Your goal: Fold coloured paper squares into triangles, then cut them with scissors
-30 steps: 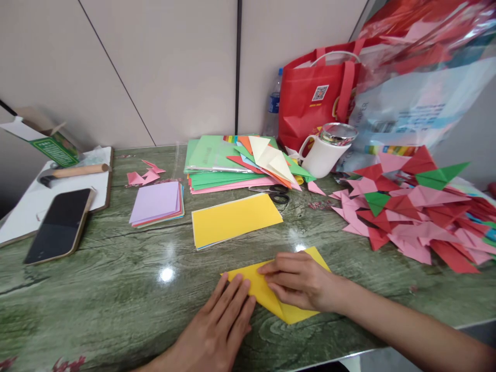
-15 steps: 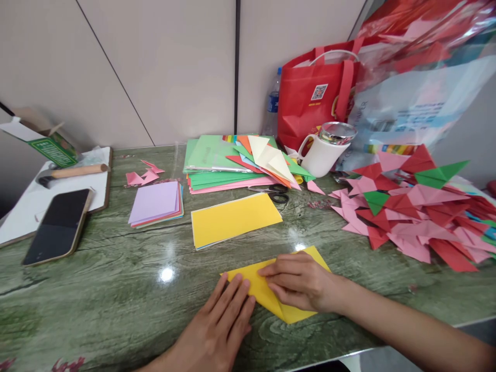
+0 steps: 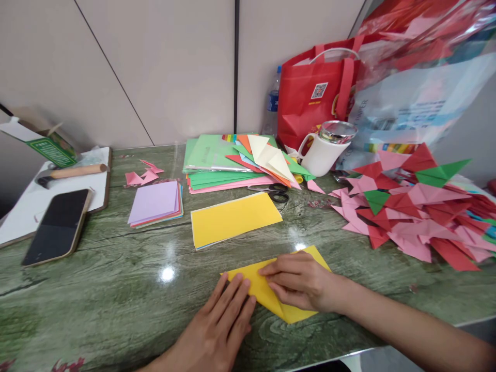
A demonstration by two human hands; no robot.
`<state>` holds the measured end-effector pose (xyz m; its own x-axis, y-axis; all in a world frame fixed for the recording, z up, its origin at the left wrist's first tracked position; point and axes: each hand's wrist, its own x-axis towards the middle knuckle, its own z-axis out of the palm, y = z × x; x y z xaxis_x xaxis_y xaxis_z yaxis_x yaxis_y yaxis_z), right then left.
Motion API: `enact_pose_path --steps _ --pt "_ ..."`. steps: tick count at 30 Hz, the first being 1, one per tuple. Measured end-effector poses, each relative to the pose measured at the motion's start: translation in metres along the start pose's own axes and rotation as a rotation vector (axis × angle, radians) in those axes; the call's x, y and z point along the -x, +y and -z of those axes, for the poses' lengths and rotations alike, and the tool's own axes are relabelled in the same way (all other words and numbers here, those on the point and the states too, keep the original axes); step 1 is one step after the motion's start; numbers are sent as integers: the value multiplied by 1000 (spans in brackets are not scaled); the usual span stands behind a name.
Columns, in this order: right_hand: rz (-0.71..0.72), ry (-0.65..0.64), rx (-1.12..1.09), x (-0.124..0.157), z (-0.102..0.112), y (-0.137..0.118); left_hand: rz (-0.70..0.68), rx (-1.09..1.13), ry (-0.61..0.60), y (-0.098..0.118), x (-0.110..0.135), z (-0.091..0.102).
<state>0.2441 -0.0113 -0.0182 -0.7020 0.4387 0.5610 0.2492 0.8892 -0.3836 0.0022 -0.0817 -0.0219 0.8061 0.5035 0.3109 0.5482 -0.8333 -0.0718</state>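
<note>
A partly folded sheet of yellow paper (image 3: pixel 267 297) lies near the front edge of the green marbled table. My left hand (image 3: pixel 225 318) rests flat, its fingers stretched over the paper's left end. Curled over the middle of the sheet, my right hand (image 3: pixel 298 281) has its fingers bent and held together against the folded flap. Its fingertips press on the paper, and the palm hides part of the right side. Just beyond is a stack of yellow strips (image 3: pixel 236 219).
Square sheets (image 3: pixel 155 204) and a phone (image 3: pixel 58 225) lie left, near a hammer (image 3: pixel 77 171). Scissors (image 3: pixel 277 192), green paper packs (image 3: pixel 211 155) and a white mug (image 3: pixel 323 152) stand behind. Folded red and pink pieces (image 3: pixel 414 206) pile up right, before a red bag (image 3: pixel 306 98).
</note>
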Motion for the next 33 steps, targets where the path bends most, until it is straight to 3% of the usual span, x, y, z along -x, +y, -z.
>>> enact_pose_path --steps 18,33 --pt "-21 -3 -11 1 0 0 -8 -1 -3 -1 -4 5" --pt "-19 17 -19 -1 -1 -1 -32 -5 -74 -1 -4 6"
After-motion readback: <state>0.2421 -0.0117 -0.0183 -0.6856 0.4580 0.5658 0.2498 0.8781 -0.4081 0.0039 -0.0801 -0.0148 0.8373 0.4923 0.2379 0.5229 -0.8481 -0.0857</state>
